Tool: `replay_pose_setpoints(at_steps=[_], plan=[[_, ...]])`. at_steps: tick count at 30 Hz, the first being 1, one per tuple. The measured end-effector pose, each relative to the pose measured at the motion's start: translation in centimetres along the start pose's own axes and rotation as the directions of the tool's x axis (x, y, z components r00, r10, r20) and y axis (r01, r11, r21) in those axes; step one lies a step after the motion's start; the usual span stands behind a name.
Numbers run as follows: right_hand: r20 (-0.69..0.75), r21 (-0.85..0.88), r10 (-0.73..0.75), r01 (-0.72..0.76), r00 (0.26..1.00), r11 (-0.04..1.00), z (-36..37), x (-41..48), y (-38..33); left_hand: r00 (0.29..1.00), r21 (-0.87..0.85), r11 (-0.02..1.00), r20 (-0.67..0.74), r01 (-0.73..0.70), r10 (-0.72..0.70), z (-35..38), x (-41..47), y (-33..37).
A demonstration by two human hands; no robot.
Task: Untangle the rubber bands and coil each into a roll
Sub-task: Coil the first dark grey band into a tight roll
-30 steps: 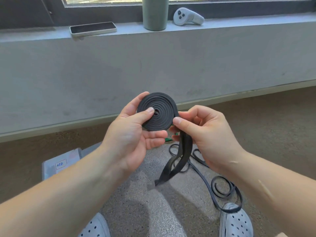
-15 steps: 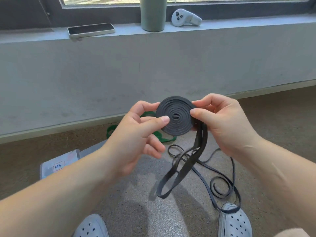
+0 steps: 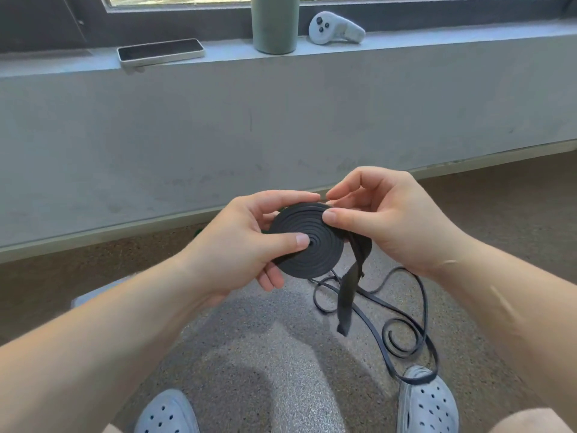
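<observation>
Far off on the windowsill (image 3: pixel 437 39), from left to right: a phone (image 3: pixel 160 53) lying flat, a green cup (image 3: pixel 274 25) standing upright, a white controller (image 3: pixel 335 28) resting on its side, each well apart from the next.

Nearer, in the middle, raised above the floor (image 3: pixel 249 354) with the grey wall (image 3: pixel 156 135) behind: left hand (image 3: pixel 240 245) grasping a black roll (image 3: pixel 307 242) of rubber band. Thumb pressed flat on the centre of the spiral, index finger arched over the far rim, remaining fingers curled underneath. Tightly wound, flat face tilted up toward the camera. Just to the right, right hand (image 3: pixel 384 220) clenched on the roll's right edge, thumb on the near face, fingers curled behind at the spot where the band leaves the coil. Below that hand, the unwound tail (image 3: pixel 348 295) hanging straight down, folded flat, end dangling free.

Nearest, low in the view: left shoe (image 3: pixel 167 412) on the floor. Further right, a thin band (image 3: pixel 402 335) sprawled in loose loops behind the tail, one part curled into an open spiral, the near loop lying against the toe of the right shoe (image 3: pixel 427 404).
</observation>
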State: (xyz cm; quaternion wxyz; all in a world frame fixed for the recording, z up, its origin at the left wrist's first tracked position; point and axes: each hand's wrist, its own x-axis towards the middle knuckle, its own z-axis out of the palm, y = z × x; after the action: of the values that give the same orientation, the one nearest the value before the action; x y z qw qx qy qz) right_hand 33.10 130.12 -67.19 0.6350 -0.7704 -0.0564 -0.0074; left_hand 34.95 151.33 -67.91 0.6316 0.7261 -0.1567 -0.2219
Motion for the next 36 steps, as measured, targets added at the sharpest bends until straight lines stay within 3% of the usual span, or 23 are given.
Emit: replay_pose_setpoints(at_steps=[10,14,20,28,33,36], plan=[[0.092,-0.046,0.069,-0.065,0.993,0.997,-1.6,0.4,-0.9,0.998,-0.079,0.997,-0.059,0.000,-0.005,-0.2,0.4,0.0],[0.047,-0.025,0.051,-0.050,0.998,0.998,-1.5,0.5,-0.9,0.996,-0.130,0.991,-0.085,-0.020,0.008,-0.1,0.5,0.1],[-0.049,0.139,0.104,-0.097,0.993,0.986,0.1,-0.1,-0.4,0.992,-0.221,0.975,-0.121,-0.011,-0.016,0.0,0.4,-0.1],[-0.118,0.187,0.088,-0.065,0.989,0.980,1.3,-0.6,0.1,0.977,-0.357,0.933,-0.209,-0.039,-0.040,0.0,0.7,-0.2],[-0.241,0.322,0.080,0.002,0.967,0.947,2.9,-1.1,0.2,0.968,-0.433,0.899,-0.248,-0.071,-0.043,0.8,0.6,-0.4],[-0.318,0.282,0.062,0.032,0.946,0.959,3.4,-1.1,0.3,0.963,-0.449,0.890,-0.267,-0.082,-0.045,1.2,0.5,-0.4]])
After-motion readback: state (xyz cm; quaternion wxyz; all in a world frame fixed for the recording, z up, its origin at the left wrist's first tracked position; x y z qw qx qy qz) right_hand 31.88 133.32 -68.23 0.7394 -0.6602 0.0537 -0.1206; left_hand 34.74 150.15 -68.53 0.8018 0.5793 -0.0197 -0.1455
